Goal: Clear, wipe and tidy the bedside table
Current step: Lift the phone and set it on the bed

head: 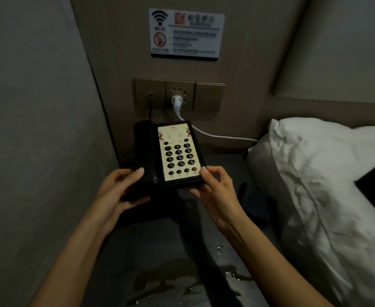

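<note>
A black desk telephone (171, 151) with a cream keypad panel and its handset resting on the left is held just above the dark bedside table (224, 160), near the back wall. My left hand (120, 189) grips its near-left corner, thumb on the handset. My right hand (217, 191) grips the near-right corner, thumb beside the red key. The tabletop near me carries a wet, shiny patch (182, 282).
A white plug (176, 100) sits in the wall socket; its white cable (222, 136) runs right behind the pillow. A black cord (150, 107) rises to the left socket. A white pillow (319, 185) crowds the right side. The grey wall (38, 129) closes the left.
</note>
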The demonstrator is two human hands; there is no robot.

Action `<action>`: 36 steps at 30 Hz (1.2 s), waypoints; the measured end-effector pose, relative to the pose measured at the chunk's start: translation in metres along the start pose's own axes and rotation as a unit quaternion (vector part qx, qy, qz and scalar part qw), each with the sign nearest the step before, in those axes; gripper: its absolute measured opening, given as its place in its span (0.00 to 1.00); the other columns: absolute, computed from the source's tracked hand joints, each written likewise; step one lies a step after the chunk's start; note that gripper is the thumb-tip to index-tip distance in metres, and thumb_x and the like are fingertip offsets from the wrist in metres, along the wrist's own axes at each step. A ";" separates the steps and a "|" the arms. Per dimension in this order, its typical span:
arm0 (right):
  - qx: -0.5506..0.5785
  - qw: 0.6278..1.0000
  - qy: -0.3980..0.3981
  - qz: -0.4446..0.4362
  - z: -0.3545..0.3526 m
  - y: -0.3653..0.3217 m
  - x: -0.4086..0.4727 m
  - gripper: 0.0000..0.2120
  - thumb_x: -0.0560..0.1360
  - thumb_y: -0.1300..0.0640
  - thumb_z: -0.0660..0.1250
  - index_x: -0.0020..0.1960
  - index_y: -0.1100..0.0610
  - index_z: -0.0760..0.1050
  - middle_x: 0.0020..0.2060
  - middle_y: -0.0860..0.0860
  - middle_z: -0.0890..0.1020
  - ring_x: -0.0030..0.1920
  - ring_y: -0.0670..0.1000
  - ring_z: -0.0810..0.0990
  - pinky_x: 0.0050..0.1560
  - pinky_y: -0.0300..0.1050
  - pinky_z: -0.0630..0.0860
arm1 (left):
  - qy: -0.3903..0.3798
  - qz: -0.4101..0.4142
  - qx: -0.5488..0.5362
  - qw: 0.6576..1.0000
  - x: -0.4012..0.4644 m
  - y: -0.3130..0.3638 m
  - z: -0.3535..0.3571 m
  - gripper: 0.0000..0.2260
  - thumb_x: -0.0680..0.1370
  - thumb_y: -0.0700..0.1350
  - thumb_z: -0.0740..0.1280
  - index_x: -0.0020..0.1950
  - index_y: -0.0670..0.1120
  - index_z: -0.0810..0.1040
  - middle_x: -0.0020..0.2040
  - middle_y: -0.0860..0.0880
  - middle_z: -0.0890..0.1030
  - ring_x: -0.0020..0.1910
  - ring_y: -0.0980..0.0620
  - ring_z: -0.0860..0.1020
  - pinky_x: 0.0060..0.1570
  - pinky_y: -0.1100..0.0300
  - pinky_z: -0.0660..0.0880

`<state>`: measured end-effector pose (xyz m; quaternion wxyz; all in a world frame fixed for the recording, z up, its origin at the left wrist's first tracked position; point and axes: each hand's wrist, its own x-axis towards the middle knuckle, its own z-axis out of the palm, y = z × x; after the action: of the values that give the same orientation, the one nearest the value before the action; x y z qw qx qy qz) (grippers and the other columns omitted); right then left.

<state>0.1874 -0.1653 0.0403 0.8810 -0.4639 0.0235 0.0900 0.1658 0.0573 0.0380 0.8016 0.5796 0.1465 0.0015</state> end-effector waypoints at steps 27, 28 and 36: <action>0.118 0.950 0.237 -0.166 -0.144 -0.169 0.004 0.16 0.83 0.62 0.56 0.71 0.59 0.65 0.59 0.55 0.80 0.60 0.53 0.79 0.66 0.52 0.73 | -0.240 -0.132 -0.005 0.962 0.058 -0.014 0.317 0.11 0.69 0.45 0.74 0.49 0.43 0.82 0.45 0.45 0.84 0.46 0.49 0.82 0.44 0.53 0.83; 0.140 0.944 0.249 -0.167 -0.145 -0.172 0.007 0.17 0.83 0.63 0.56 0.71 0.58 0.64 0.61 0.56 0.79 0.61 0.53 0.79 0.67 0.52 0.73 | -0.243 -0.128 0.013 0.961 0.061 -0.016 0.326 0.10 0.71 0.45 0.74 0.49 0.44 0.81 0.45 0.45 0.83 0.46 0.49 0.82 0.46 0.52 0.82; 0.189 0.910 0.298 -0.218 -0.152 -0.180 0.032 0.25 0.81 0.67 0.58 0.76 0.55 0.58 0.68 0.59 0.74 0.66 0.57 0.75 0.67 0.53 0.72 | -0.269 -0.161 0.009 0.950 0.073 -0.037 0.388 0.20 0.72 0.44 0.75 0.62 0.40 0.79 0.53 0.41 0.82 0.50 0.46 0.81 0.43 0.53 0.83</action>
<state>0.2579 -0.3852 0.0963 0.9019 -0.2877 0.1998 -0.2527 0.3218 -0.3030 0.0969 0.7953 0.5348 0.0172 -0.2849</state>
